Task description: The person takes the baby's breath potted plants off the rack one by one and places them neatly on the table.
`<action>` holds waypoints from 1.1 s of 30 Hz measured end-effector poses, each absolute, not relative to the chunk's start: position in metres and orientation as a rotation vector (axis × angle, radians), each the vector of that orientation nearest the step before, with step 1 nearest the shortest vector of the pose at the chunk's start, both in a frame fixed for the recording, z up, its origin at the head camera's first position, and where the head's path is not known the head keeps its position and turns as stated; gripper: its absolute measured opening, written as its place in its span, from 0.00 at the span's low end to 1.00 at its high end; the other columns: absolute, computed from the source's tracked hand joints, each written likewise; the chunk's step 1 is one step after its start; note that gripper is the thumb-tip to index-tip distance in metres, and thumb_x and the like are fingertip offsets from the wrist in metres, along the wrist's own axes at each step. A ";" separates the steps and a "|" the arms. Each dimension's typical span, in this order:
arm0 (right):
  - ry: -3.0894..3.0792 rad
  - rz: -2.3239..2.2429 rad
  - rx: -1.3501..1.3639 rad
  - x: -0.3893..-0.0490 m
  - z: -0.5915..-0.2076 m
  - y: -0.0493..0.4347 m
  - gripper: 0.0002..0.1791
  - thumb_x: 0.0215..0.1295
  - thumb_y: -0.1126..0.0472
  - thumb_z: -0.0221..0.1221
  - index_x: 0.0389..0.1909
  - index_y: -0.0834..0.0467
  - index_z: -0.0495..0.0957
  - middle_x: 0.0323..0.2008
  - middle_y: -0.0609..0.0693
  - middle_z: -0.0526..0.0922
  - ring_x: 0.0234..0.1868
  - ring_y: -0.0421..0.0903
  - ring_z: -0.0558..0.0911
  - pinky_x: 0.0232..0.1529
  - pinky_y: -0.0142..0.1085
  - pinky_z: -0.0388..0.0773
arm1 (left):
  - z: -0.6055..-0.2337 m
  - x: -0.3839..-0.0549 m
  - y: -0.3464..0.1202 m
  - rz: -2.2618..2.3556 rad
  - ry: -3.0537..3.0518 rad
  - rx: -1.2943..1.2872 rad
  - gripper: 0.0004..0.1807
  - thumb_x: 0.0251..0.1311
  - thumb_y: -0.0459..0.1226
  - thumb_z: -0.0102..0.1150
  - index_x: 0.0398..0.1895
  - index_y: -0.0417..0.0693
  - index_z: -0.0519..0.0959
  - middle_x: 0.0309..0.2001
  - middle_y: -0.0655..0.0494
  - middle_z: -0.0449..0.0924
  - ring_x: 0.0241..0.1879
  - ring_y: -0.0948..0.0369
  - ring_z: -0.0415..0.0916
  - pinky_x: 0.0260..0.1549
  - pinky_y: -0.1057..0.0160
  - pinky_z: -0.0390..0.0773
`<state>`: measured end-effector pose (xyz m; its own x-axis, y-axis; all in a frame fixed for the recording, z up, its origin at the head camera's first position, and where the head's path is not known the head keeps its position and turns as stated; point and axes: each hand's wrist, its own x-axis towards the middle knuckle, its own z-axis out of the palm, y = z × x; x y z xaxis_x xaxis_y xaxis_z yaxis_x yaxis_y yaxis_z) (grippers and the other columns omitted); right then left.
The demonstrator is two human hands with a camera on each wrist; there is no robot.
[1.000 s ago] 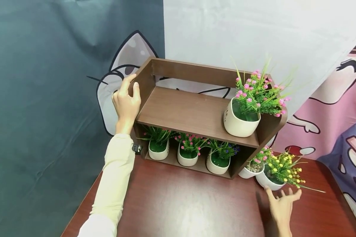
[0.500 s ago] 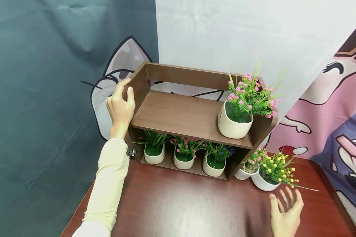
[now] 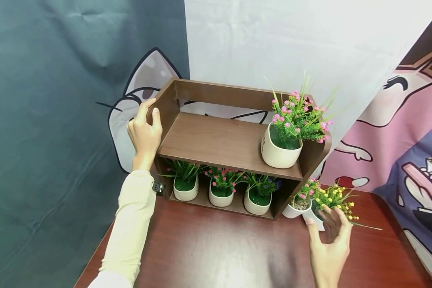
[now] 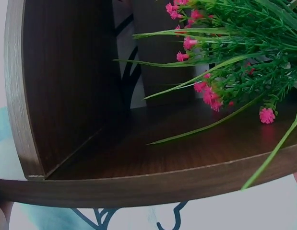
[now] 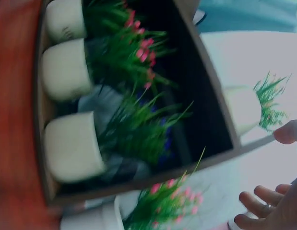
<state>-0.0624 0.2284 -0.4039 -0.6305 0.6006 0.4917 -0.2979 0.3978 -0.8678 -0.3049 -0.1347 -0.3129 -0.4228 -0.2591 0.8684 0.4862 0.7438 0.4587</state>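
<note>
My left hand [image 3: 145, 132] holds the left side panel of a brown two-tier wooden shelf [image 3: 216, 136], fingers at its upper edge and thumb toward the inside. Only slivers of that hand show in the left wrist view. My right hand [image 3: 329, 244] hangs above the table, thumb and fingers spread and nothing between them. Behind it, partly covered, is a white pot of yellow flowers [image 3: 333, 196]. A pot of pink flowers [image 3: 282, 148] stands at the right of the upper tier. The right wrist view is blurred, with my right fingers [image 5: 256, 206] apart beside the shelf.
On the lower tier stand three cream pots: a grassy one [image 3: 185, 188], a pink-flowered one [image 3: 221, 194] and a blue-flowered one [image 3: 258, 200]. A small white pot [image 3: 295, 208] with pink flowers sits against the shelf's right side. Printed cloth [image 3: 266, 40] hangs behind the reddish table [image 3: 209, 244].
My right hand has drawn back from the yellow-flower pot, opened upward, then moved left and up in front of it. My left hand stays on the shelf. The head view has shifted slightly.
</note>
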 end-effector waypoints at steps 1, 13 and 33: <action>-1.834 1.355 -0.244 -0.064 -0.400 0.224 0.35 0.44 0.77 0.58 0.57 0.60 0.60 0.48 0.60 0.71 0.47 0.51 0.72 0.47 0.31 0.65 | -0.313 -0.306 -0.134 -0.839 -1.828 -0.174 0.14 0.55 0.40 0.47 0.44 0.55 0.77 0.31 0.55 0.80 0.08 0.58 0.52 0.15 0.61 0.53; -1.584 1.734 0.300 -0.090 -0.353 0.181 0.37 0.44 0.82 0.53 0.59 0.69 0.53 0.58 0.65 0.56 0.57 0.60 0.59 0.53 0.38 0.59 | -0.317 -0.307 -0.138 -0.856 -1.844 -0.157 0.14 0.55 0.41 0.47 0.44 0.56 0.77 0.34 0.58 0.80 0.09 0.58 0.51 0.15 0.63 0.51; -1.940 1.267 -0.031 -0.137 -0.325 0.161 0.52 0.38 0.60 0.67 0.64 0.60 0.46 0.63 0.55 0.49 0.62 0.49 0.54 0.56 0.43 0.54 | -0.315 -0.305 -0.134 -0.863 -1.829 -0.161 0.14 0.55 0.40 0.48 0.44 0.55 0.77 0.37 0.61 0.80 0.09 0.56 0.53 0.15 0.61 0.54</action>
<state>-0.1372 0.1613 -0.3252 -0.6786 0.4203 0.6024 -0.3827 0.4977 -0.7783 -0.3052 -0.1342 -0.3151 -0.4331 -0.2787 0.8572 0.4847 0.7298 0.4822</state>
